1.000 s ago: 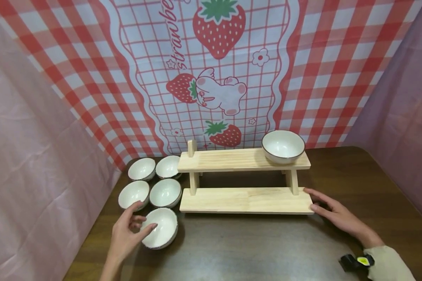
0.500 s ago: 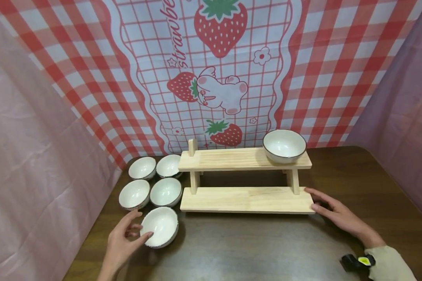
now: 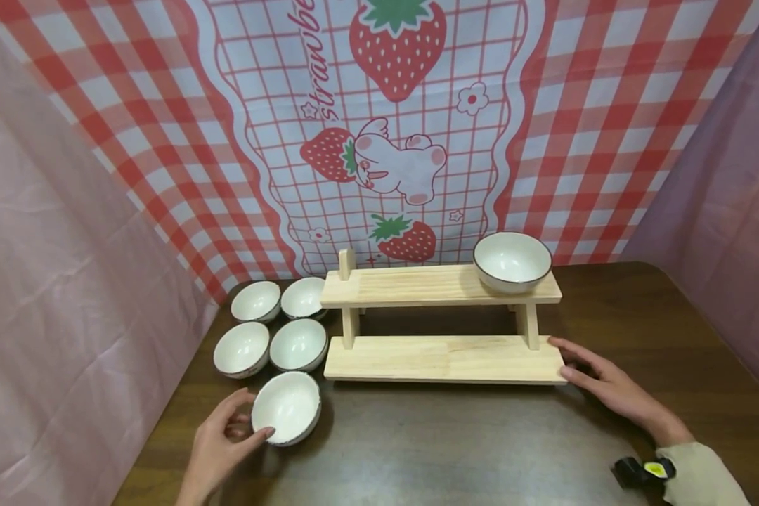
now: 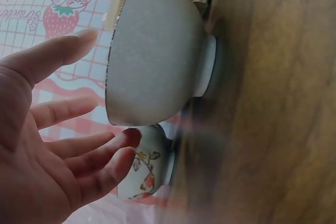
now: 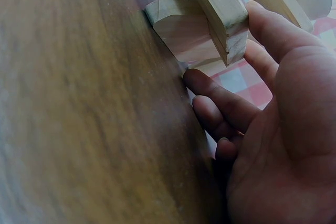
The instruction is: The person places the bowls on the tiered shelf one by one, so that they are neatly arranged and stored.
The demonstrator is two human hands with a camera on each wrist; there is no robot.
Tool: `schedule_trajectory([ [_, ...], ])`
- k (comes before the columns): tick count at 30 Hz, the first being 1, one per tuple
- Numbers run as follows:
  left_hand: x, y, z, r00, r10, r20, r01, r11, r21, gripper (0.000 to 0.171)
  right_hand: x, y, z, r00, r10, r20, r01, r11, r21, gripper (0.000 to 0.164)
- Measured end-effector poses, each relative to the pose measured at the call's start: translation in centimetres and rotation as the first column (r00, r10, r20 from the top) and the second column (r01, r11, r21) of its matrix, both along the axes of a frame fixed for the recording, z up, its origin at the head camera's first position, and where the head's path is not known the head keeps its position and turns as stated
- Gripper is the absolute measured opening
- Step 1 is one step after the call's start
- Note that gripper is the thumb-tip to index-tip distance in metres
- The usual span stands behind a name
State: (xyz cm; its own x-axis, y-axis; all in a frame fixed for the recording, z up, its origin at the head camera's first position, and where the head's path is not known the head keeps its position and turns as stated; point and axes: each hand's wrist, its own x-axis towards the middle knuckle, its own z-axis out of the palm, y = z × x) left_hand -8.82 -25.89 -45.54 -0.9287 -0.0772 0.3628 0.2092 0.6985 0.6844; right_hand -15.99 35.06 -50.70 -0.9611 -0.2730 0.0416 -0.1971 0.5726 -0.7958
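Observation:
My left hand point(image 3: 218, 439) is at the left side of the nearest white bowl point(image 3: 287, 409), thumb overlapping its rim in the head view. In the left wrist view, the loosely bent fingers point(image 4: 89, 161) show a gap to this bowl's point(image 4: 157, 56) dark rim. At the right end of a two-tier wooden shelf point(image 3: 443, 358), my right hand point(image 3: 613, 390) holds the lower board between thumb and index finger. The right wrist view shows the thumb on the board's corner point(image 5: 236, 35), the other fingers curled below. Another white bowl point(image 3: 512, 261) sits on the upper board's right end.
Several more white bowls point(image 3: 299, 344) stand close together left of the shelf on the brown wooden table point(image 3: 455, 443). One bowl point(image 4: 149, 169) has a painted flower on its outside. A strawberry-print cloth point(image 3: 398, 154) hangs behind, with pink cloth point(image 3: 69, 281) at the left.
My left hand has drawn back slightly left and down from the nearest bowl, its fingers leaving the bowl behind. The right hand and the shelf stay in place.

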Motion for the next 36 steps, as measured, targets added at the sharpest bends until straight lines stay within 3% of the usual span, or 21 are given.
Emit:
schedule_trajectory([
  [15,0.4,0.3,-1.2,0.985,-0.033,0.167,0.025,0.998,0.049,0.046,0.0,0.0,-0.2,0.999,0.014,-0.04,-0.015,1.0,-0.02,0.05],
  [20,0.6,0.3,-1.5,0.986,-0.08,0.147,0.075,0.997,0.035,0.044,0.0,0.0,-0.3,0.999,0.015,-0.042,-0.016,1.0,-0.016,0.05],
  [28,0.4,0.2,-2.3,0.988,-0.1,0.113,0.103,0.995,-0.017,0.049,-0.1,0.0,-0.1,0.999,-0.003,-0.036,0.004,1.0,0.012,0.05],
  [32,0.2,0.1,-2.7,0.993,-0.081,0.083,0.087,0.994,-0.071,0.051,0.0,-0.1,-0.1,0.999,-0.005,-0.038,0.005,1.0,0.016,0.05],
  [36,0.2,0.2,-3.1,0.995,-0.068,0.074,0.072,0.996,-0.052,0.048,0.0,-0.1,-0.1,1.0,-0.005,-0.029,0.006,1.0,0.012,0.05],
])
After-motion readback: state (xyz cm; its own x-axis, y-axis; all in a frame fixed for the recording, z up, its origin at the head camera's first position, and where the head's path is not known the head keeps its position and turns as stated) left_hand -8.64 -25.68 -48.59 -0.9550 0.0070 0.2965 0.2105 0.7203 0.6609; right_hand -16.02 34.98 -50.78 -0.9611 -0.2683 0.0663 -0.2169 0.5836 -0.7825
